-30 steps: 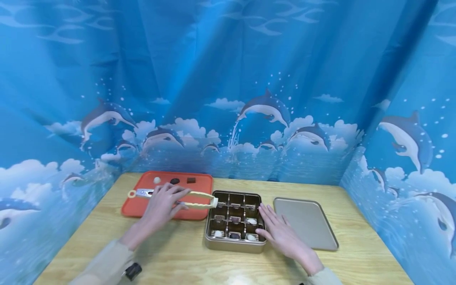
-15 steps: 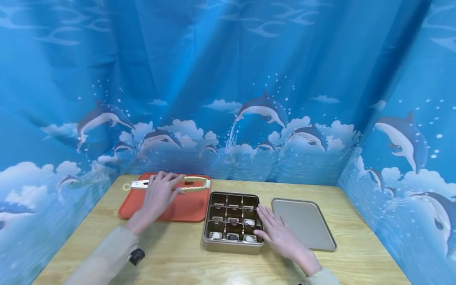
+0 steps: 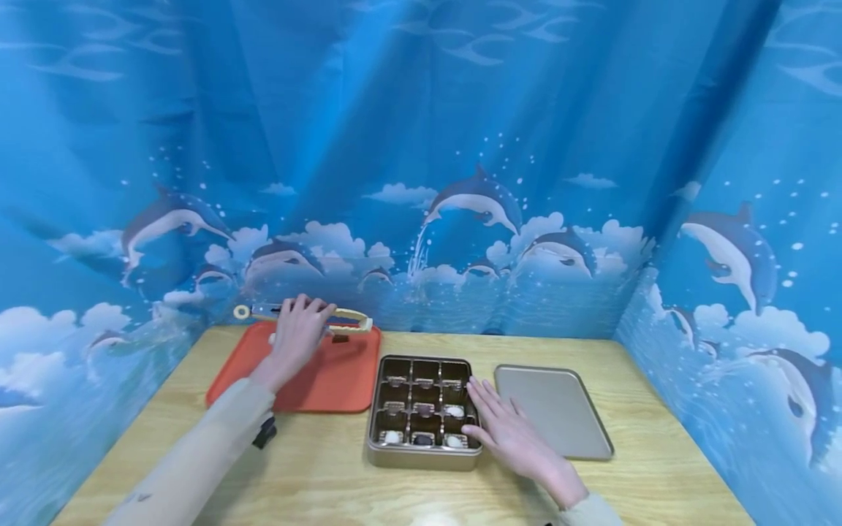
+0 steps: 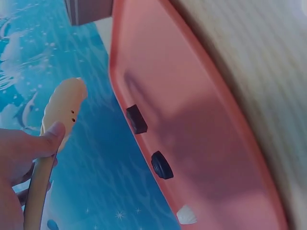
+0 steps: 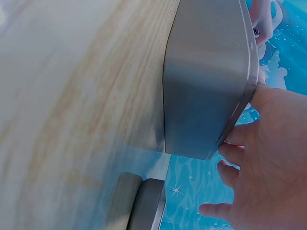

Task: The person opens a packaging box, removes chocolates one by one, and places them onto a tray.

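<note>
Left hand (image 3: 297, 332): fingers and thumb curled round yellow tongs (image 4: 60, 108), raised over the far edge of the smooth red tray (image 3: 329, 387). Below, along that rim: dark rectangular piece (image 4: 136, 119), dark round piece (image 4: 162, 165), white ridged piece (image 4: 187, 214). Right hand (image 3: 513, 438): fingers extended against the metallic box (image 3: 424, 459), nine-celled, just beside the tray. Wood-grain table (image 3: 329, 475) separates box from flat, round-cornered lid (image 3: 555, 409); broader strip in front.

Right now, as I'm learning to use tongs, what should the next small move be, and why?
Probably lower the tongs in the left hand toward the dark block on the red tray: they look raised and hold nothing visible, the block lies nearest their free end in the head view, and the right hand is beside the open box.
</note>
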{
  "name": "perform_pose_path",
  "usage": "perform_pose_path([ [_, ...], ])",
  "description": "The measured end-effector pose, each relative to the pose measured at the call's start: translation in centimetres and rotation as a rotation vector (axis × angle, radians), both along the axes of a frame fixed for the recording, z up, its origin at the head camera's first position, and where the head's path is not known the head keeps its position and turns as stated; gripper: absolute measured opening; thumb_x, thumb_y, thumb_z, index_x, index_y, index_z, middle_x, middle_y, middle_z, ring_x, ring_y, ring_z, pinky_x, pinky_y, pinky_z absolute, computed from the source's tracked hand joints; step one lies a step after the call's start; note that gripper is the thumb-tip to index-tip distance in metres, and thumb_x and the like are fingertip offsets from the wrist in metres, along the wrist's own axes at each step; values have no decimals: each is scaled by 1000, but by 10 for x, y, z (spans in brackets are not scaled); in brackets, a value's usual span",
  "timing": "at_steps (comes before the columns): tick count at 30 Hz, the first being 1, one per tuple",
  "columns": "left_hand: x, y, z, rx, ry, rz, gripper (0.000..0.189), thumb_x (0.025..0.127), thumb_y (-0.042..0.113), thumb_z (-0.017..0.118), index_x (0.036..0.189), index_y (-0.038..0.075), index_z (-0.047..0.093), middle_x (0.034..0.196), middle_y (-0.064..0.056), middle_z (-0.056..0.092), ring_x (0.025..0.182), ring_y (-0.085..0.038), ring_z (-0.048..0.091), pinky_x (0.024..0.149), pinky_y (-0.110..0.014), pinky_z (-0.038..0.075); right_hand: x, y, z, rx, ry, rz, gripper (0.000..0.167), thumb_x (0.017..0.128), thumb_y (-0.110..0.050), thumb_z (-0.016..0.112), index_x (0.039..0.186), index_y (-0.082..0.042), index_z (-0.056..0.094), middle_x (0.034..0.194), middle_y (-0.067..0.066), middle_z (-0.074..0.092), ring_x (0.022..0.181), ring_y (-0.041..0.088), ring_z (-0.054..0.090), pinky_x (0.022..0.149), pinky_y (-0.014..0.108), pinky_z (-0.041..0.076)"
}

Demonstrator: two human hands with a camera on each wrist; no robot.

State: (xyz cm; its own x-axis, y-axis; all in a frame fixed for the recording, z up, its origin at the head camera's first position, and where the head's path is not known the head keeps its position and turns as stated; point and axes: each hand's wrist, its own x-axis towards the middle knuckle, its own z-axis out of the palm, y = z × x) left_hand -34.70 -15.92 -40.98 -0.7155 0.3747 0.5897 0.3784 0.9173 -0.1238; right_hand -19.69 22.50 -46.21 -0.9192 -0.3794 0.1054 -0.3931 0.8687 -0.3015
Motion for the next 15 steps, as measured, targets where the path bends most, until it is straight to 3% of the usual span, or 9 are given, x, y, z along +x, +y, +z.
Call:
perform_pose_path([
  [4,-13,8,-4,-91,-15,32,30,83,14,83,112,13,76,103,-11,70,99,-36,55,83,-48,41,0,-1,1,4,6,-4,74,105,-51,41,161,-8,19,166,5,12,153,30,13,119,63,13],
  [9,-21,17,-8,-176,-80,81,25,84,14,82,108,13,76,99,-10,68,97,-34,53,85,-47,40,0,-2,1,-2,11,-3,74,105,-52,41,161,-8,19,166,4,12,153,31,14,119,63,12],
  [15,-27,25,-15,-209,-110,94,22,85,13,80,107,13,78,97,-10,68,99,-34,53,88,-49,40,0,0,-1,7,14,-10,74,105,-52,41,161,-8,20,166,4,13,153,30,15,119,63,13],
])
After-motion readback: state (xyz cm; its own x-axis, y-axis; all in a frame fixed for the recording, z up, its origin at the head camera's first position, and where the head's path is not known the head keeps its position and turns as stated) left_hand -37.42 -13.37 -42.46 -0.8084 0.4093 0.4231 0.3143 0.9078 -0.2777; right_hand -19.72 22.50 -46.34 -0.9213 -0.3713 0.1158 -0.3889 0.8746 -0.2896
